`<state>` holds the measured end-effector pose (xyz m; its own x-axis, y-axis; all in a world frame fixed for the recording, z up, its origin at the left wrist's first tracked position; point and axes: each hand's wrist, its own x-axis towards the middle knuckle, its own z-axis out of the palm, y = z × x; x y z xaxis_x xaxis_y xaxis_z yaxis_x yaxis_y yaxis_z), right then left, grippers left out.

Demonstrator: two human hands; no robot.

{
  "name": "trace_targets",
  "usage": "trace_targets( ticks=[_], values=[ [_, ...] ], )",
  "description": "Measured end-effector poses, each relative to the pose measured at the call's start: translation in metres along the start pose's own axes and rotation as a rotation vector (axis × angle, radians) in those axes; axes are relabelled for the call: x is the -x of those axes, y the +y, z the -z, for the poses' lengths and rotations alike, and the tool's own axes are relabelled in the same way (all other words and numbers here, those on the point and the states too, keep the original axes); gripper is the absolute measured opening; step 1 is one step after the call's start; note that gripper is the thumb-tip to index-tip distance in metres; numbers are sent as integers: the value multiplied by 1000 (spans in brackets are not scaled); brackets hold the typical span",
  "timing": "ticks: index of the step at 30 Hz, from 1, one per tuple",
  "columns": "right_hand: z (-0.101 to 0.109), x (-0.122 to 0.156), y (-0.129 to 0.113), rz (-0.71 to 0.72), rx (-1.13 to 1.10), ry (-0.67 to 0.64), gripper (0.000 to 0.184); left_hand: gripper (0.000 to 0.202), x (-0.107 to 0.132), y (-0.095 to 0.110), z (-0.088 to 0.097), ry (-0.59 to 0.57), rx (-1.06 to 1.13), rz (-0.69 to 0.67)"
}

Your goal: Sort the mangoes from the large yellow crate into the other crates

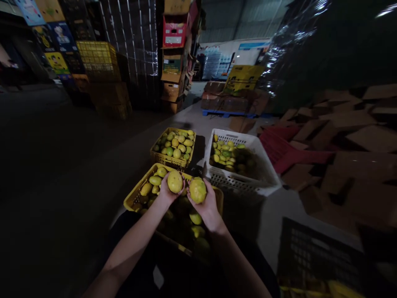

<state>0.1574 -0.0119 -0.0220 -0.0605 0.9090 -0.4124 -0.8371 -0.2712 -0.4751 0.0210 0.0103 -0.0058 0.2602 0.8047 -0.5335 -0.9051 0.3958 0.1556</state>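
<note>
My left hand is closed around a yellow lemon. Beside it, a bumpier yellow-green lemon rests in the curled fingers of my right hand. Both hands are held close together above a yellow plastic crate, which has more lemons in it, many of them in shadow. Just beyond stands a second yellow crate, filled with yellow and green lemons. To the right is a white plastic crate with lemons gathered toward its far left part.
A red plastic chair lies among flattened cardboard on the right. Stacked fruit boxes and a wrapped pallet load stand behind. A blue pallet carries cartons farther back. At bottom right is a dark crate.
</note>
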Motion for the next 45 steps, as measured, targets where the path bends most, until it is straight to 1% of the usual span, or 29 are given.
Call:
trace_targets(
  ticks=[3,7,11,13,15,17,20,24,27,30,34,38,40,42,45],
  values=[
    [-2,12,-7,-49,-10,40,20,25,-1,-5,-2,3,-32,9],
    [-2,28,-17,-40,-4,84,24,23,-6,-15,-3,-36,-5,26],
    [6,40,-26,-15,-9,126,28,20,-10,-26,-4,-56,23,52],
    [12,44,-30,7,-22,144,30,22,-10,-30,-4,-71,14,103],
    [19,48,-34,17,-45,144,29,24,-7,-34,-5,-94,-17,178],
    [24,51,-39,7,-69,116,27,26,-4,-38,-6,-113,-60,225],
    [25,57,-44,12,-88,91,25,26,3,-41,-8,-114,-141,217],
    [15,67,-47,45,-64,117,30,25,8,-39,-11,-75,-200,160],
    [8,70,-45,40,-32,136,31,26,11,-34,-11,-64,-189,168],
    [7,68,-38,1,30,159,29,29,17,-32,-12,-60,-181,162],
    [8,62,-27,-70,53,186,31,25,23,-32,-14,5,-155,63],
    [8,54,-23,-81,78,212,30,15,17,-28,-13,134,-89,-46],
    [8,49,-23,-79,77,207,31,12,12,-25,-10,199,-88,-68],
    [8,44,-24,-61,55,218,29,15,7,-22,-8,228,-111,-51],
    [7,36,-23,-36,17,247,25,23,4,-20,-7,231,-118,-42]
  ],
)
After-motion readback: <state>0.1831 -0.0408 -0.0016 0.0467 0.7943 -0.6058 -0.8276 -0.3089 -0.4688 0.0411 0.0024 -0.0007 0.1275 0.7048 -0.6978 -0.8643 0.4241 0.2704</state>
